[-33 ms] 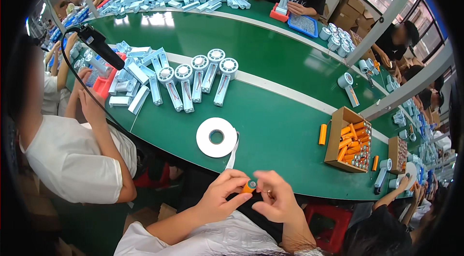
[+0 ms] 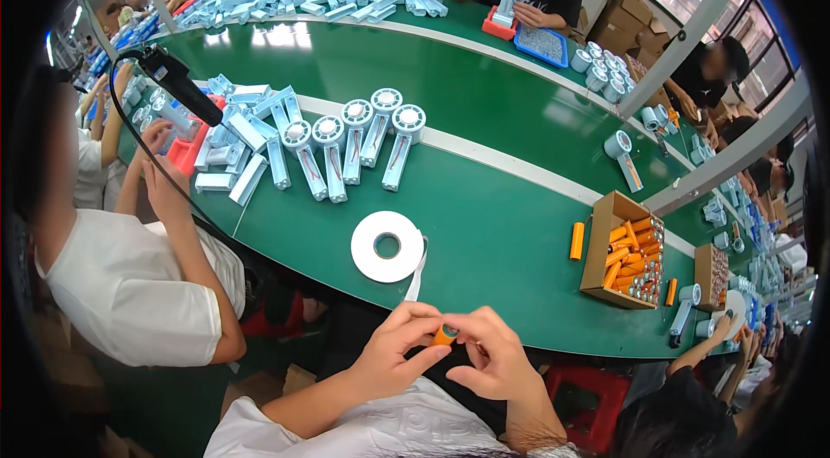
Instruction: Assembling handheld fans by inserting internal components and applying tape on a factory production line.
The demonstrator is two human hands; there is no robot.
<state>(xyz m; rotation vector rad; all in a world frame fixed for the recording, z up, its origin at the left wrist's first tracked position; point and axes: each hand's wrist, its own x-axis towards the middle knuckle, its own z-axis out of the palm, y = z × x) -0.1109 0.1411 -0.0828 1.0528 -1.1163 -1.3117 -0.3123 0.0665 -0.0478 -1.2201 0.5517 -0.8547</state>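
Observation:
An orange cylindrical battery [image 2: 444,335] is pinched between the thumb and fingers of my left hand [image 2: 393,352], just off the table's near edge. Its end faces up toward my right hand [image 2: 494,358], whose bent fingertips press on that end; the right thumb stays apart, lower down. Whether something small lies under those fingertips is hidden. Beyond my hands a white roll of tape [image 2: 367,255] lies flat on the green table [image 2: 493,242], its loose strip hanging toward the near edge.
A cardboard box [image 2: 596,255] of orange batteries stands right, with a single battery [image 2: 577,241] beside it. Several light-blue handheld fan bodies [image 2: 353,151] and loose shells [image 2: 251,134] lie back left. A black tool [image 2: 177,82] hangs there. Co-workers sit at left, right and across.
My right hand has moved slightly left and its fingertips have come onto the battery's end. My left hand and the battery stay in place.

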